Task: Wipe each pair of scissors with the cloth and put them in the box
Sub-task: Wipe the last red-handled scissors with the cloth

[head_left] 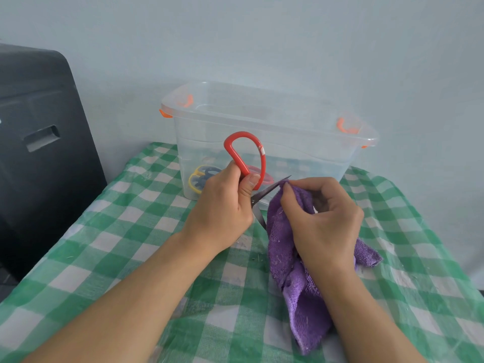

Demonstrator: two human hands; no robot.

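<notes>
Forearms: both are seen reaching in from the bottom edge over the green-and-white checked tablecloth (110,231).
Purple cloth (301,284): it is draped under and around the right hand, with its lower end trailing on the tablecloth and its upper edge raised to the blade.
Right hand (324,224): its fingers are curled, and the top of the cloth is pinched between thumb and forefinger right at the upper blade, just short of the tip.
Red-handled scissors (245,158): they are held in the air in front of the box, with the blades parted; one blade points up and to the right, with its tip showing just past the pinching fingertips, and the other points down beside the cloth.
Left hand (225,205): the lower part of the red loop is gripped between the thumb and curled fingers, so the big loop stands up above the knuckles.
Clear plastic box (301,142): it is set at the far side of the table, lid off, with orange clips at the rim.
Box contents: yellow-and-blue scissors (200,178) are seen through the wall at the bottom left; pink handles behind the red loop are only partly visible.
Black object (39,153): it is placed to the left of the table.
</notes>
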